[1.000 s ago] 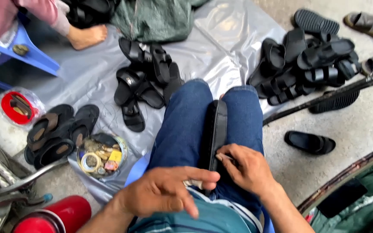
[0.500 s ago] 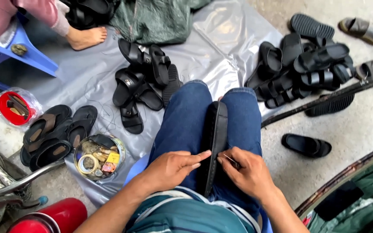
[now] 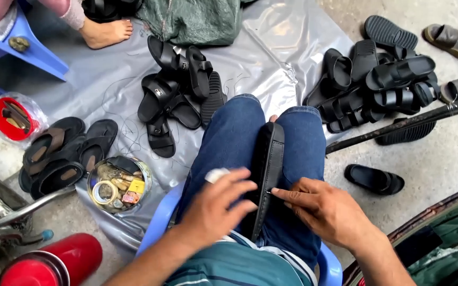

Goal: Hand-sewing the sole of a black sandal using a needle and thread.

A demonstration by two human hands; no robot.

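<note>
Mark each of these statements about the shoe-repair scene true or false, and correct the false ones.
1. A black sandal is clamped on edge between the person's knees. True.
2. The right hand touches the sandal's edge with its fingertips. True.
3. The left hand holds a hammer. False: it holds no hammer; its fingers are spread beside the sandal, one wrapped in white.
4. The round tin of odds and ends sits on the person's right. False: it is on the left, by the brown-lined sandals.
5. A pile of black sandals lies to the right. True.
</note>
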